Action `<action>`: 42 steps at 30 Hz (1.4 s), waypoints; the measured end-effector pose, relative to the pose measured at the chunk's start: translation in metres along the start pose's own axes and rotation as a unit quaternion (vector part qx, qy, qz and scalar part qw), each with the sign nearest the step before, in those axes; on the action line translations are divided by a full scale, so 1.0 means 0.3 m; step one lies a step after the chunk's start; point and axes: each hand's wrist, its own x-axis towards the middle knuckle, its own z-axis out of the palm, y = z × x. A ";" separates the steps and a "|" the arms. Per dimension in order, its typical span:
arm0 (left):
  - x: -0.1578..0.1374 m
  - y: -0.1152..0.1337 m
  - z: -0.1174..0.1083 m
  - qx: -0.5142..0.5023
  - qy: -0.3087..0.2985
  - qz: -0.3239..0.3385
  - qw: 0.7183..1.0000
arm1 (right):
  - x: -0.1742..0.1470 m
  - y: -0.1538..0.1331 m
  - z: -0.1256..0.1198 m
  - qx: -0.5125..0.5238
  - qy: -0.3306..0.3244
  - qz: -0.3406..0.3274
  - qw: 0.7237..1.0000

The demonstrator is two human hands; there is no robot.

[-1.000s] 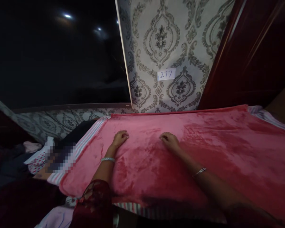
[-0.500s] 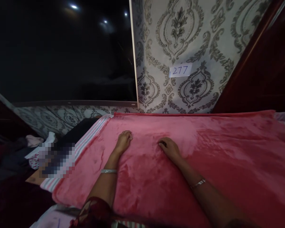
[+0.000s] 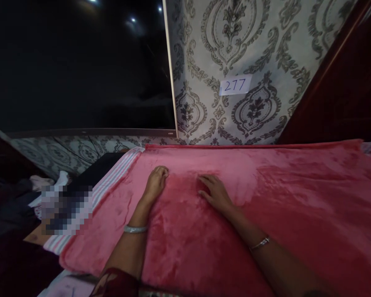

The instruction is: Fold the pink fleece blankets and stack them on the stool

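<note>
A thick pink-red plush blanket (image 3: 185, 247) lies spread over the surface before me, its pile showing lighter and darker patches. My left hand (image 3: 156, 181) rests on its left half, fingers curled together; whether cloth is pinched in them is hidden. To the right, my right hand (image 3: 215, 192) touches the blanket palm down, its thumb apart from the stretched fingers, holding nothing. Beneath the blanket's left edge a striped white, grey and pink cloth (image 3: 114, 175) sticks out.
A large dark television (image 3: 80, 70) hangs behind on the left. Patterned wallpaper carries a paper label (image 3: 235, 85) reading 277. A dark red wooden panel (image 3: 336, 90) slants at the right. Clothes (image 3: 6, 206) are heaped at the left beside a dark surface (image 3: 102, 165).
My right hand has opened from a curled shape, with thumb and fingers now apart. My left hand stays curled on the blanket. The view has shifted slightly.
</note>
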 end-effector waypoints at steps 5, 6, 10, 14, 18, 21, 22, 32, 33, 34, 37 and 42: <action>0.002 0.005 0.005 0.026 0.001 -0.025 0.999 | 0.006 -0.017 0.001 -0.009 -0.011 0.021 1.000; 0.003 0.006 0.006 0.038 -0.001 -0.031 0.999 | 0.007 -0.021 0.001 -0.011 -0.014 0.024 1.000; 0.007 0.008 0.014 0.083 -0.010 -0.048 0.995 | 0.006 -0.028 -0.001 -0.012 -0.027 0.037 0.999; 0.011 0.009 0.021 0.102 -0.018 -0.058 0.993 | 0.012 -0.042 -0.009 -0.012 -0.035 0.050 0.998; 0.011 0.011 0.020 0.115 -0.027 -0.066 0.991 | 0.064 -0.105 -0.007 -0.026 -0.044 0.064 0.997; 0.009 0.014 0.018 0.123 -0.033 -0.069 0.989 | 0.114 -0.165 0.020 -0.037 -0.061 0.084 0.994; 0.008 0.015 0.018 0.125 -0.037 -0.069 0.989 | 0.126 -0.181 0.033 -0.041 -0.065 0.093 0.993; 0.000 -0.001 0.050 0.119 -0.086 -0.085 0.986 | 0.147 -0.180 0.083 -0.037 -0.101 0.118 0.987; -0.002 -0.010 0.045 0.122 -0.085 -0.096 0.984 | 0.144 -0.174 0.086 -0.037 -0.095 0.115 0.988; -0.005 -0.023 0.034 0.130 -0.080 -0.112 0.982 | 0.141 -0.168 0.091 -0.036 -0.091 0.110 0.989; -0.032 -0.093 -0.033 0.173 -0.025 -0.191 0.966 | 0.129 -0.148 0.111 -0.033 -0.085 0.098 0.991; -0.126 -0.240 -0.170 0.242 0.111 -0.356 0.896 | 0.116 -0.131 0.135 -0.033 -0.068 0.079 0.994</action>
